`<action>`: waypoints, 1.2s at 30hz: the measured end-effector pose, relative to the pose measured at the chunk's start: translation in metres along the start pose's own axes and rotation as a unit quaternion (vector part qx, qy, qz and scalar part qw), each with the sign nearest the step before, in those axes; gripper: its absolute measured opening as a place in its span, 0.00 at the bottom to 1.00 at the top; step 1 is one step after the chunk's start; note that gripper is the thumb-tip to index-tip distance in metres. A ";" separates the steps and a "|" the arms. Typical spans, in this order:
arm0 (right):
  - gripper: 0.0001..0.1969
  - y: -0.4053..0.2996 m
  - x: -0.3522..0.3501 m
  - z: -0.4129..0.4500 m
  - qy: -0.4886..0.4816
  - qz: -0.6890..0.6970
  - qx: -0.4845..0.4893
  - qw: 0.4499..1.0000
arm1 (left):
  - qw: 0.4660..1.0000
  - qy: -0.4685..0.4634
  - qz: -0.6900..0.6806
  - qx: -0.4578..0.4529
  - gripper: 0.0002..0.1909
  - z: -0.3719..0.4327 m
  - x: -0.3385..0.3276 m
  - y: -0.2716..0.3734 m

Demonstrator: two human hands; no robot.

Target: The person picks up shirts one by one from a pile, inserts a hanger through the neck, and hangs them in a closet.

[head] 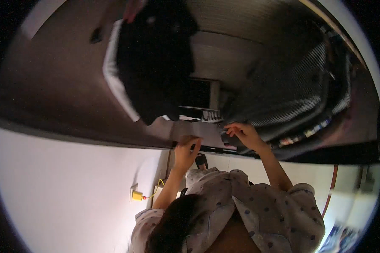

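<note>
My left hand [186, 153] is at the front edge of a dark wardrobe interior [66, 88], thumb apart from blurred fingers, with nothing visible in it. Further right, my right hand [245, 136] is raised with loosely bent fingers beside a dark fabric edge [229, 139]. Whether it touches that fabric is unclear. A black garment [155, 63] hangs ahead on the left, a white garment [114, 69] showing along its side. On the right are dark garments with a fine light pattern [307, 76]. A white comb-like object [211, 116] lies between the two groups.
A dark rectangular opening with a pale frame [214, 95] sits behind the hands. At the left, a white wall [66, 183] carries a yellow plug [137, 196] with a yellow cable. My dark shoe [201, 159] stands on the pale floor [221, 161] below.
</note>
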State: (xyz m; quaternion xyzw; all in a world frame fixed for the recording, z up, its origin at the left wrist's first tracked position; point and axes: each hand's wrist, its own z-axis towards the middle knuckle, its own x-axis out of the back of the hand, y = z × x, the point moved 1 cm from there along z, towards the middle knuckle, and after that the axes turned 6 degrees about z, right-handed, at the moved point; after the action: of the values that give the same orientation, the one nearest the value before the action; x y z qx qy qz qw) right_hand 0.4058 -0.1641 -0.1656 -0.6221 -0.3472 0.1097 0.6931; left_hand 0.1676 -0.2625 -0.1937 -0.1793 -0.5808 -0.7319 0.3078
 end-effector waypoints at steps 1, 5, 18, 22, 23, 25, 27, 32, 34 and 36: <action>0.14 -0.002 0.010 -0.020 0.027 -0.001 -0.013 1.000 | 1.000 -0.022 -0.011 -0.017 0.07 -0.006 -0.013 0.004; 0.18 -0.037 0.043 -0.094 0.256 -0.031 -0.043 0.965 | 0.980 -0.171 -0.087 -0.059 0.07 -0.002 -0.049 0.051; 0.14 -0.055 0.050 -0.372 0.549 -0.035 -0.046 0.834 | 0.850 -0.401 -0.186 -0.287 0.05 -0.051 -0.167 0.286; 0.14 -0.060 0.028 -0.451 0.611 0.001 -0.102 0.785 | 0.797 -0.455 -0.199 -0.343 0.07 -0.094 -0.212 0.331; 0.13 -0.058 0.021 -0.472 0.628 0.008 -0.127 0.768 | 0.775 -0.483 -0.211 -0.350 0.07 -0.108 -0.227 0.342; 0.13 -0.050 0.006 -0.510 0.673 -0.030 -0.120 0.729 | 0.731 -0.541 -0.215 -0.355 0.07 -0.138 -0.246 0.371; 0.13 -0.049 -0.010 -0.540 0.710 -0.009 -0.160 0.686 | 0.700 -0.566 -0.191 -0.391 0.07 -0.168 -0.265 0.397; 0.12 -0.044 -0.048 -0.599 0.831 0.062 -0.153 0.532 | 0.586 -0.650 -0.212 -0.435 0.08 -0.237 -0.301 0.455; 0.12 -0.043 -0.058 -0.618 0.850 0.070 -0.164 0.496 | 0.529 -0.665 -0.231 -0.473 0.08 -0.258 -0.317 0.471; 0.12 -0.029 -0.070 -0.637 0.872 0.074 -0.152 0.460 | 0.497 -0.697 -0.225 -0.466 0.08 -0.277 -0.336 0.479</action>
State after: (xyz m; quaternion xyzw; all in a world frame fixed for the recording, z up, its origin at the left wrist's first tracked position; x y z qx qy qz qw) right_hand 0.7401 -0.7120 -0.1525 -0.5129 0.4742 -0.4935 0.5182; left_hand 0.7604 -0.5117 -0.1202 -0.6119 -0.2022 -0.5787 -0.4997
